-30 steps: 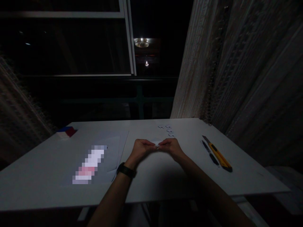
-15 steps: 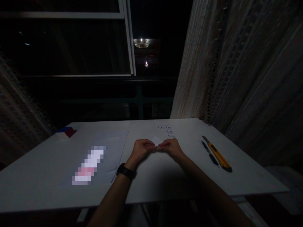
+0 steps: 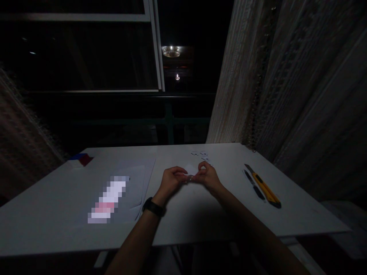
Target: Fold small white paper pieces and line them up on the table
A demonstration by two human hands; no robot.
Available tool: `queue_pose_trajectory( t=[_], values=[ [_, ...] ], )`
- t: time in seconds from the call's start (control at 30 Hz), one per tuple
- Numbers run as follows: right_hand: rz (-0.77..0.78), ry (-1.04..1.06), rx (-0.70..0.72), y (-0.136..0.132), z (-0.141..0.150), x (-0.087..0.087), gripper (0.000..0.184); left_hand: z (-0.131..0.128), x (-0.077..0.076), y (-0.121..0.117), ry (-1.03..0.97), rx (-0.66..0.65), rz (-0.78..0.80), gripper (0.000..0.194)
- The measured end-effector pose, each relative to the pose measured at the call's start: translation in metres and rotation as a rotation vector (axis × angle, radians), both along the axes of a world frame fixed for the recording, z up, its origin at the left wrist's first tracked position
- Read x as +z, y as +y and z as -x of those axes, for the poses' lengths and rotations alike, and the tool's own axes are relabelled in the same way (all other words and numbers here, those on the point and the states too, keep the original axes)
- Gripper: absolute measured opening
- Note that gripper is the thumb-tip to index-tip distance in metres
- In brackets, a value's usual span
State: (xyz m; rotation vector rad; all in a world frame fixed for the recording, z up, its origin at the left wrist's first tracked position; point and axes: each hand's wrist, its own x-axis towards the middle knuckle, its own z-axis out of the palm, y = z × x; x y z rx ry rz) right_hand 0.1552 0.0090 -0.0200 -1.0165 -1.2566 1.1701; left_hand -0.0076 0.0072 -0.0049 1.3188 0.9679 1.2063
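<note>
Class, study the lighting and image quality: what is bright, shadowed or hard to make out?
Head view: dim overall, the right curtain fading into darkness; head view: glowing chandelier; head view: soft shadow on the table between the forearms; head view: pixel blocks over the papers; head view: small details at the fingers unclear.

A small, thin white piece (image 3: 190,169), apparently paper, sits between the fingertips of the left hand (image 3: 173,179) and the right hand (image 3: 207,177). It is plain on the visible face, its pale far part spreading just beyond the fingers. Its near edge, at the thumbs, looks greyish and slightly glinting; fingers hide its sides, so its full outline cannot be told.
</note>
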Motion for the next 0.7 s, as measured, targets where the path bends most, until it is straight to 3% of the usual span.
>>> queue_pose_trajectory(
  t=[0.57, 0.7],
  values=[
    [0.042, 0.051, -0.042, -0.0015, 0.0028, 0.0006, 0.047, -0.0042, -0.0093, 0.0019, -0.083, 0.001, 0.019, 0.03],
    [0.041, 0.082, -0.053, -0.0034, 0.0052, 0.0008, 0.05, -0.0043, -0.0099, 0.0011, -0.077, -0.02, -0.008, 0.044]
  ],
)
